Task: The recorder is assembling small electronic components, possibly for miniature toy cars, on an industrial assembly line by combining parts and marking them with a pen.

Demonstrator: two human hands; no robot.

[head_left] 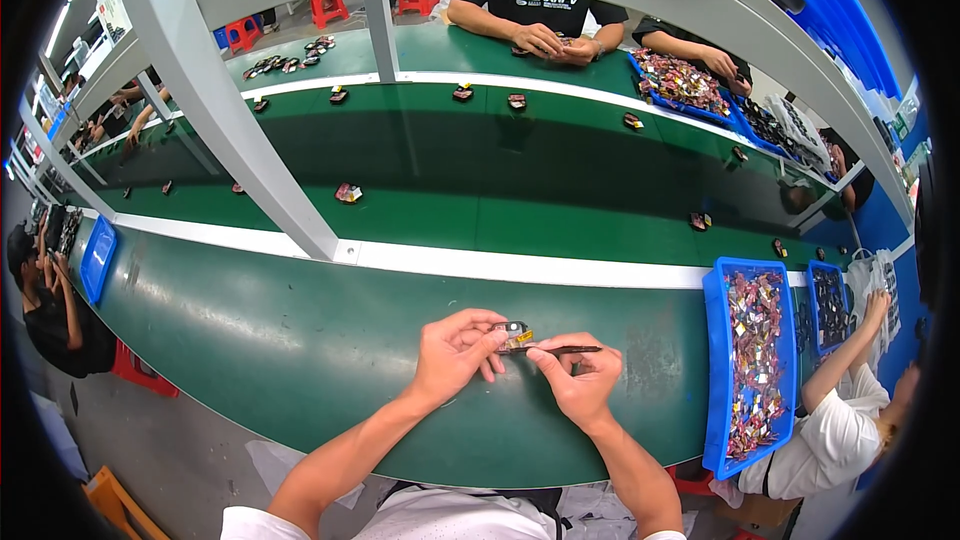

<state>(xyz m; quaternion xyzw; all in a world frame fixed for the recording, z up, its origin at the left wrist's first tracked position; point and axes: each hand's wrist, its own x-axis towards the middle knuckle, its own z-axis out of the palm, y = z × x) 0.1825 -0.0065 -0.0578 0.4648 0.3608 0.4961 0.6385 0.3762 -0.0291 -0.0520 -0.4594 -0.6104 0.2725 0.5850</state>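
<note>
Above the green worktable (350, 340), my left hand (450, 352) is closed on a small electronic part (514, 329) with a black casing and a yellow piece on it. My right hand (583, 385) pinches a thin dark tool (576, 349), perhaps tweezers, which lies nearly level with its back end pointing right. The tool's front end is at the electronic part, mostly hidden by my fingers, so I cannot tell whether it touches. Both hands are close together in front of me, fingertips almost meeting.
To my right stands a long blue tray (714, 360) heaped with small colourful parts. Beyond the white rail (440, 258), a green conveyor (420, 145) carries spaced-out parts. A grey post (215, 110) rises at left. Co-workers sit across and on both sides; one's arm (845, 350) reaches near the tray.
</note>
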